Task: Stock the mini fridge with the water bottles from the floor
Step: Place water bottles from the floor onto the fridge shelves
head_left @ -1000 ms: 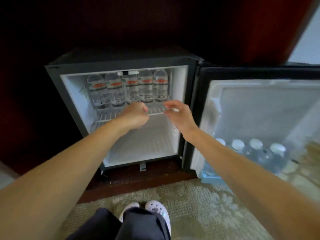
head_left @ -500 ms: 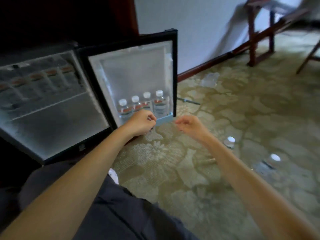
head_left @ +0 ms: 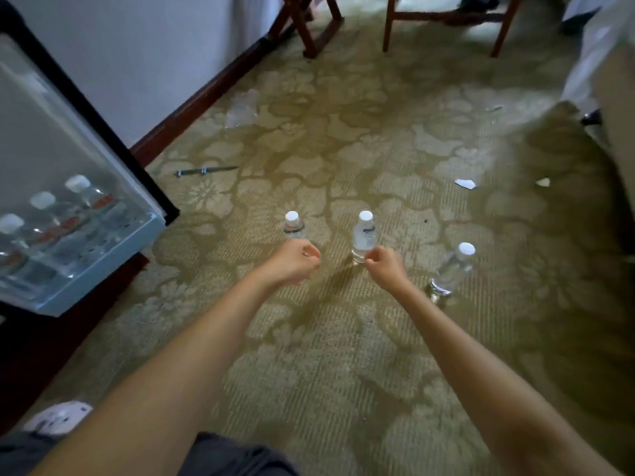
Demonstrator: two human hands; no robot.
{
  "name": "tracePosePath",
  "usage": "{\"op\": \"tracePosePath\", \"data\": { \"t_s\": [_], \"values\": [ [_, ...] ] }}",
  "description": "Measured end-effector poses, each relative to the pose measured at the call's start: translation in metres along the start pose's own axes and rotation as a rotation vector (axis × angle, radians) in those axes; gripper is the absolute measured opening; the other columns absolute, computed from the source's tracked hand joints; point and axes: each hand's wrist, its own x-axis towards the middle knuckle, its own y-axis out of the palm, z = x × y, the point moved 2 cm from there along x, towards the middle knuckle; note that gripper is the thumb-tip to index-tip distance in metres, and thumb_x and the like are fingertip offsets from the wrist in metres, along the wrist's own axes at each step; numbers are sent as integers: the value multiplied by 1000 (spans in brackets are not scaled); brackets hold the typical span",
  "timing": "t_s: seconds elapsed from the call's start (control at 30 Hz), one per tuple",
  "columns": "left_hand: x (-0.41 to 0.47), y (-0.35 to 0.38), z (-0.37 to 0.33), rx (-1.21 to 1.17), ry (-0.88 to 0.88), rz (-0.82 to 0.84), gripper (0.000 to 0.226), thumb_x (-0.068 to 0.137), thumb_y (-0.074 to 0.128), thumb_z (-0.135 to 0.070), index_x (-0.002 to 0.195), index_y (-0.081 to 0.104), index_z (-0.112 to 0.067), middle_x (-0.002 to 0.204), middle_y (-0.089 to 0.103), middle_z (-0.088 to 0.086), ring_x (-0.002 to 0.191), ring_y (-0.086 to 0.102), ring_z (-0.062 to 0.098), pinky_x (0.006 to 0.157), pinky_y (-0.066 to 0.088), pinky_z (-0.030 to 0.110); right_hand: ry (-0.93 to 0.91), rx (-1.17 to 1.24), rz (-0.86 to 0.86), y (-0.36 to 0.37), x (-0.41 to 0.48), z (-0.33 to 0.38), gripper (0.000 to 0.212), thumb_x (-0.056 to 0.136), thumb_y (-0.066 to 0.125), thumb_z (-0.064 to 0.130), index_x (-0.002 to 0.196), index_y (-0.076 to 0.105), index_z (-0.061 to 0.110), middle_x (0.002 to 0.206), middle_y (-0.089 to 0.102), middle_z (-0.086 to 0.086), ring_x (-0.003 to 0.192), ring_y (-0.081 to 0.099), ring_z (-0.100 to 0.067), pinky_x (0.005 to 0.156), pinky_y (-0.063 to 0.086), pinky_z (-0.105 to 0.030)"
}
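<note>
Three clear water bottles with white caps stand on the patterned carpet: a left bottle point(head_left: 293, 225), a middle bottle point(head_left: 364, 235) and a right bottle point(head_left: 453, 269). My left hand point(head_left: 293, 261) hovers just in front of the left bottle, fingers loosely curled, holding nothing. My right hand point(head_left: 384, 266) is beside the base of the middle bottle, fingers curled and empty. The open fridge door point(head_left: 86, 139) is at the left, with several bottles point(head_left: 44, 214) standing in its lower shelf. The fridge's inside is out of view.
A white wall with a dark baseboard point(head_left: 192, 108) runs behind the door. Wooden chair legs point(head_left: 309, 36) stand at the top. A thin metal object point(head_left: 202, 171), crumpled plastic point(head_left: 244, 108) and paper scraps point(head_left: 465, 183) lie on the carpet. My shoe point(head_left: 56, 419) shows at bottom left.
My view has swung right from the fridge interior to the carpet. Both hands moved from the fridge shelf out toward the standing bottles on the floor.
</note>
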Motion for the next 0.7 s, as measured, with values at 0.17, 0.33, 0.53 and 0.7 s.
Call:
{"op": "tracePosePath", "data": {
  "t_s": [0.17,0.33,0.53,0.7],
  "values": [
    [14,41,-27,38,28,52,27,92,46,-7,116,57,-4,101,58,13,86,57,23,67,49,30,137,-285,-182,-33,28,-67,55,90,49,14,140,31,5,154,17,-17,143,13,-32,115,17,-42],
    [12,64,-46,87,80,103,32,93,47,-9,124,54,-6,127,57,12,115,56,25,99,46,37,284,-436,-69,-54,47,-102,70,91,49,14,148,9,8,158,-7,-11,144,-8,-38,117,9,-51],
    [5,69,-38,81,70,126,33,94,45,-8,126,51,-6,127,56,12,108,56,23,90,49,30,306,-440,-182,-61,48,-116,49,86,42,-6,134,36,4,147,21,-15,122,38,-38,98,40,-41],
    [-2,65,-6,89,23,124,29,94,46,-8,122,54,-5,119,59,12,96,58,20,86,51,30,254,-405,-213,-47,36,-128,52,91,29,-11,137,32,13,114,47,-21,83,49,-24,63,39,-27]
  ]
}}
